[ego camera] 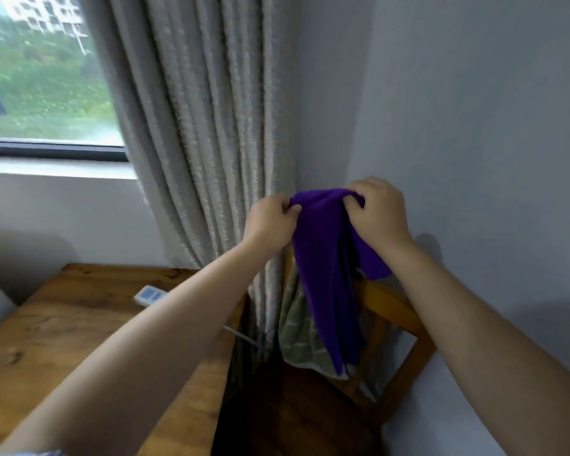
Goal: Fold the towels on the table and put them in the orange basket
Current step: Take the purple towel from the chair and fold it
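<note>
Left grip: my left hand (pixel 270 222) pinches one top corner of the purple towel (pixel 326 274), fingers curled on the cloth.
Right grip: my right hand (pixel 375 212) clamps the other top corner, close by, so the edge bunches between them.
Towel: held up in the air, hanging long in front of the wooden chair (pixel 395 311), letting gravity straighten it before folding.
Counter (pixel 79 324): lower left, bearing a power strip (pixel 150 295).
Basket: not in view.
Green cloth (pixel 297 337): draped over the chair behind the towel.
</note>
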`<state>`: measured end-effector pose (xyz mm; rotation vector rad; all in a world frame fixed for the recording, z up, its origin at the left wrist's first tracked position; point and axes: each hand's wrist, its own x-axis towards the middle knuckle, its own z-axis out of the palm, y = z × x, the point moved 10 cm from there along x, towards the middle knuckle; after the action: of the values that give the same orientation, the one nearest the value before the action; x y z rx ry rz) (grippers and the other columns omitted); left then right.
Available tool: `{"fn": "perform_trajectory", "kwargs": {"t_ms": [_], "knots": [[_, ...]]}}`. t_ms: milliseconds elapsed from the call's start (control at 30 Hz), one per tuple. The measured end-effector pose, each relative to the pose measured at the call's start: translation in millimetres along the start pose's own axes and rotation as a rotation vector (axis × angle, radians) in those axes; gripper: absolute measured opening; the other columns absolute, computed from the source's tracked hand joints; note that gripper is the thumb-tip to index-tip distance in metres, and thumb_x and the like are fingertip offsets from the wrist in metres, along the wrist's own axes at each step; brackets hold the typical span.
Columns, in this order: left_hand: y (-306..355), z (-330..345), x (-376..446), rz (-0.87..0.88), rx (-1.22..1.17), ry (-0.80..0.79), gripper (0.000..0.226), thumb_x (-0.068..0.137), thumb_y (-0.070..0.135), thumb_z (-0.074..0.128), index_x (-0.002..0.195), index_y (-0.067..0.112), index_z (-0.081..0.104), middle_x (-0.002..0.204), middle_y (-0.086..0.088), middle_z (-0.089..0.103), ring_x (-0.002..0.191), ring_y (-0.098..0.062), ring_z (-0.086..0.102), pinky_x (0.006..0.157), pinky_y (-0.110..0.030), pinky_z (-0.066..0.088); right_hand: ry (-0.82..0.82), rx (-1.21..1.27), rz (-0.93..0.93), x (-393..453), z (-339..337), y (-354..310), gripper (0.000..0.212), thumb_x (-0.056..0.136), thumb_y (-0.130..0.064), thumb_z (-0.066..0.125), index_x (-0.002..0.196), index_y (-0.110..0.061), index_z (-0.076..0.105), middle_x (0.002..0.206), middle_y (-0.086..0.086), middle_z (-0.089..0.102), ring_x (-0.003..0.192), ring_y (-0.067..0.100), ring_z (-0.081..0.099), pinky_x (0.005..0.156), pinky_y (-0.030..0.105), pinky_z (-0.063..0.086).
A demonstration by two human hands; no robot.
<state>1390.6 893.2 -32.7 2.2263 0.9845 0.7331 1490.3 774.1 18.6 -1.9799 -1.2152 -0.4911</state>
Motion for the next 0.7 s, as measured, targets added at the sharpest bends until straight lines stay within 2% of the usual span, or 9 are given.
{"fn": "perform_trajectory", "kwargs": {"t_ms": [100,167,233,300,400,500,567,633,700], "knots": [[-25,-69,-21,-0.022,-0.029,0.075,0.042,0.093,0.021,0.051,0.054,0.019,0.035,0.067,-0.006,0.047,0.077,-0.019,0.044,0.063,-0.025,0.027,-0.015,0.035,-0.100,-2,3,-75,0.034,0.077,-0.018,0.045,0.090,-0.003,0.072,0.082,0.021,0.067,0.081,0.037,0.061,0.073,0.042,0.045],[-54,-116,-42,-0.045,-0.093,0.113,0.041,0.091,0.018,0.054,0.054,0.017,0.038,0.057,-0.002,0.042,0.073,-0.019,0.044,0.063,-0.028,0.031,-0.036,0.098,-0.133,-10,15,-126,0.026,0.082,-0.014,0.049,0.090,-0.003,0.071,0.082,0.019,0.066,0.081,0.036,0.060,0.071,0.037,0.041],[-89,-157,-61,-0.087,-0.147,0.126,0.037,0.090,0.016,0.055,0.055,0.015,0.042,0.057,-0.001,0.045,0.071,-0.021,0.048,0.064,-0.032,0.040,-0.073,0.156,-0.138,-20,33,-170,0.020,0.084,-0.007,0.053,0.091,-0.002,0.071,0.085,0.018,0.066,0.085,0.034,0.059,0.070,0.028,0.034],[-127,-190,-81,-0.128,-0.136,0.101,0.035,0.090,0.015,0.055,0.056,0.015,0.046,0.059,-0.001,0.049,0.073,-0.022,0.051,0.071,-0.036,0.046,-0.148,0.190,-0.129,-35,58,-211,0.019,0.085,-0.006,0.055,0.094,-0.002,0.071,0.092,0.019,0.068,0.090,0.031,0.059,0.069,0.027,0.033],[-179,-221,-111,-0.198,-0.064,0.039,0.035,0.089,0.014,0.054,0.055,0.015,0.047,0.058,0.000,0.049,0.075,-0.022,0.051,0.070,-0.030,0.039,-0.310,0.190,-0.125,-63,107,-256,0.020,0.085,-0.009,0.056,0.098,-0.004,0.070,0.102,0.016,0.069,0.099,0.029,0.060,0.077,0.029,0.041],[-236,-249,-143,-0.292,0.024,0.009,0.036,0.089,0.016,0.055,0.055,0.016,0.045,0.058,0.002,0.046,0.075,-0.021,0.049,0.068,-0.025,0.034,-0.469,0.203,-0.117,-96,154,-302,0.020,0.085,-0.010,0.056,0.098,-0.006,0.071,0.102,0.015,0.070,0.101,0.029,0.060,0.078,0.027,0.041],[-265,-262,-160,-0.337,0.073,-0.014,0.035,0.090,0.017,0.054,0.056,0.017,0.045,0.059,0.003,0.046,0.076,-0.021,0.048,0.068,-0.024,0.033,-0.560,0.188,-0.133,-115,181,-325,0.021,0.086,-0.010,0.055,0.100,-0.005,0.070,0.103,0.015,0.070,0.102,0.030,0.060,0.086,0.033,0.045],[-294,-276,-172,-0.375,0.068,-0.014,0.026,0.090,0.017,0.053,0.066,0.010,0.056,0.064,0.001,0.049,0.075,-0.020,0.049,0.066,-0.025,0.036,-0.622,0.199,-0.153,-129,206,-349,0.022,0.087,-0.009,0.054,0.101,-0.005,0.070,0.104,0.015,0.070,0.103,0.029,0.060,0.091,0.036,0.046],[-314,-286,-177,-0.391,0.025,0.009,0.019,0.091,0.017,0.053,0.088,0.001,0.064,0.073,-0.003,0.053,0.070,-0.019,0.049,0.054,-0.027,0.036,-0.641,0.231,-0.166,-135,224,-364,0.021,0.087,-0.009,0.055,0.100,-0.004,0.070,0.104,0.014,0.070,0.103,0.029,0.060,0.091,0.034,0.046]]}}
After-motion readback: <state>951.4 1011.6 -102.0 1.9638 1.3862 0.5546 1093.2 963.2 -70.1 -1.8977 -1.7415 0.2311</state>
